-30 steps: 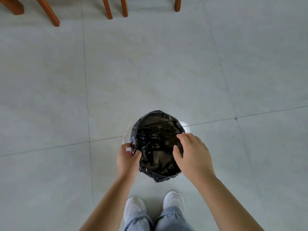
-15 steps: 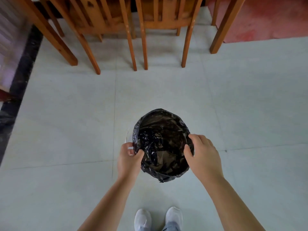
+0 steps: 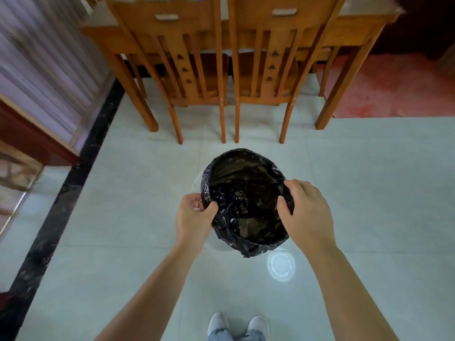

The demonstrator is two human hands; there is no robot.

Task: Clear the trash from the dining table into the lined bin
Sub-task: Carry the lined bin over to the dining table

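The round bin lined with crinkled black plastic (image 3: pixel 246 193) is clamped at its rim by curled fingers of left hand (image 3: pixel 194 217) and right hand (image 3: pixel 307 215); the wooden dining table (image 3: pixel 357 23), trash apparently hidden, lies beyond them.

1. Bin (image 3: pixel 280 267): round and of clear plastic, almost see-through. It sits between the two grips. Its base shows as a pale ring below the right grip (image 3: pixel 305 212). Whether it rests on the floor cannot be told.
2. Liner (image 3: pixel 246 193): a black, glossy, crumpled bag with its mouth wide open and its edge folded out over the bin's rim. The left grip (image 3: pixel 194 215) pinches its left edge, thumb inside. The right grip curls over its right edge.
3. Table (image 3: pixel 357 25): wooden with a pale top, well beyond both grips. What lies on it is cut off.
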